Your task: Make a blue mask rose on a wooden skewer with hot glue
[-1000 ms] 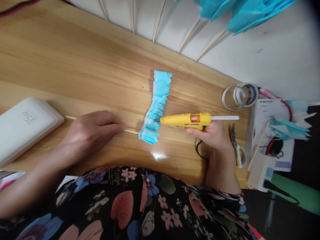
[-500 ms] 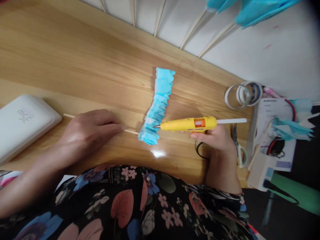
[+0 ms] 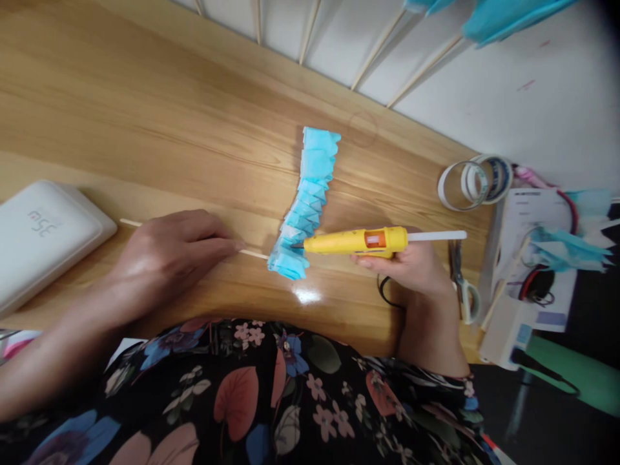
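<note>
Over the last second, the nozzle of the yellow glue gun has moved nearer the 6 o'clock end of the pleated blue strip. In the last half second, the right grip has brought the gun back toward 9 o'clock. The blue paper at 1 o'clock is now more cut off.

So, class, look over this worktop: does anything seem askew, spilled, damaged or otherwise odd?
Nothing looks spilled or broken. The pleated light-blue paper-like strip looks slightly askew: it bends instead of lying straight. At the right, a crumpled pale-blue piece juts past a white printed sheet, which looks untidy.
</note>
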A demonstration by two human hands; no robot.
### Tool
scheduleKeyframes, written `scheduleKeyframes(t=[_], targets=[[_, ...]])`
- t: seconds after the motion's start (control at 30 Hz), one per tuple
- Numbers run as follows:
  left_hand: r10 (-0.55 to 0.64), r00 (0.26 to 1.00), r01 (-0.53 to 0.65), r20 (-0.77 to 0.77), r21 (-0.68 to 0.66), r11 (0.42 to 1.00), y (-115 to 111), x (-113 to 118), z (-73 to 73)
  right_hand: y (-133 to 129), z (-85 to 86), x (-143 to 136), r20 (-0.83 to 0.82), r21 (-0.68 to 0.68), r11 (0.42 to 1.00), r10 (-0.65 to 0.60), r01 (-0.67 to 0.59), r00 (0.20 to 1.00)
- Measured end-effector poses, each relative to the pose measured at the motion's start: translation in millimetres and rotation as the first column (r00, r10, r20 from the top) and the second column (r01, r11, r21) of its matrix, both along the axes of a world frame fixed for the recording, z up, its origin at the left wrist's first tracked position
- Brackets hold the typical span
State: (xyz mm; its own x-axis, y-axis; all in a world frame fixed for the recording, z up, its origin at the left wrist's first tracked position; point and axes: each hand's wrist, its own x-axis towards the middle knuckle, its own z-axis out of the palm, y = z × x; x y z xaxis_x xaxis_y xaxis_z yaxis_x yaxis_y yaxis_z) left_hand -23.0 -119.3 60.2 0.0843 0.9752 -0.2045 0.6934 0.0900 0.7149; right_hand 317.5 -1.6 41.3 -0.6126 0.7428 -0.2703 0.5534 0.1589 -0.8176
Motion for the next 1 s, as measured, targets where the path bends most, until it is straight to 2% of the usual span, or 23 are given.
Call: scheduleKeyframes(t=[0.17,0.33,0.5,0.63,0.77,1.0], targets=[[0.019,1.000,-0.019,-0.001,0.002,1.000,-1,0,-2.3,0,2.3,-3,0.009,0.037,0.999,0.001,-0.001,1.000],[-0.086,0.996,0.088,-0.033,0.065,0.994,-2,-9,-12.6,0,4.5,-3,0.034,0.032,0.999,0.005,-0.007,0.999],[-0.240,0.965,0.260,-0.110,0.257,0.931,-4,-22,-25.2,5,-0.1,11,-0.031,-0.053,0.997,-0.061,0.060,0.998],[-0.304,0.940,0.339,-0.153,0.324,0.883,-3,-25,-29.2,11,-4.9,16,-0.161,-0.149,0.981,-0.151,0.127,0.975],[-0.323,0.935,0.355,-0.149,0.324,0.877,-3,-24,-26.8,14,-7.5,14,-0.178,-0.174,0.970,-0.202,0.171,0.963],[-0.307,0.919,0.367,-0.247,0.252,0.896,1,-21,-23.1,23,-19.2,12,-0.308,-0.131,0.980,-0.186,0.152,0.933]])
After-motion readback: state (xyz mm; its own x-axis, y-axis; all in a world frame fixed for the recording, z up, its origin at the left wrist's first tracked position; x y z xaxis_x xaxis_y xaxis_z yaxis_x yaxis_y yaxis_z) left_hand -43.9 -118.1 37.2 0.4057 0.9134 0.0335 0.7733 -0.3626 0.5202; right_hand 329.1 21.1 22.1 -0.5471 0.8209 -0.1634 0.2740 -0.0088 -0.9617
